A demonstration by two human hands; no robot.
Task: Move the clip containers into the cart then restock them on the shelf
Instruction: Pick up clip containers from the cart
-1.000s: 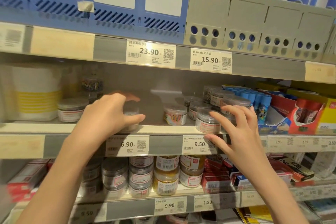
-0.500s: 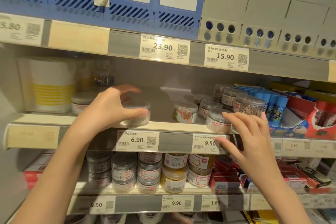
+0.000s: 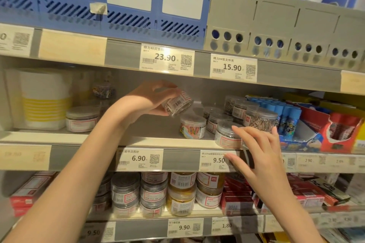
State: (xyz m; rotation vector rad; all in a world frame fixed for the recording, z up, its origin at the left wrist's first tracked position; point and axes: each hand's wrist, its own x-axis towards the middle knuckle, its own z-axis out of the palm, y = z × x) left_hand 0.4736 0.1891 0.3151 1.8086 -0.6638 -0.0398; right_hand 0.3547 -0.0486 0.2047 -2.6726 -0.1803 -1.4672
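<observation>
My left hand (image 3: 152, 97) grips a clear round clip container (image 3: 177, 103), tilted and lifted above the middle shelf (image 3: 98, 137). Just below it stands a container of coloured clips (image 3: 192, 127). My right hand (image 3: 258, 150) is spread open at the shelf's front edge, fingertips beside a clear clip container (image 3: 227, 137) and thumb by the 9.50 price tag. Several more clip containers (image 3: 258, 117) stand behind it. One more clip container (image 3: 82, 118) sits to the left.
A white and yellow box (image 3: 39, 96) stands at the shelf's left end. Blue glue sticks (image 3: 284, 112) and a red display box (image 3: 341, 130) crowd the right. Stacked jars (image 3: 154, 193) fill the lower shelf. Blue and grey file holders (image 3: 256, 23) stand above.
My left hand has lifted the clear container off the shelf and tilted it, moving it right. My right hand has stayed at the shelf edge.
</observation>
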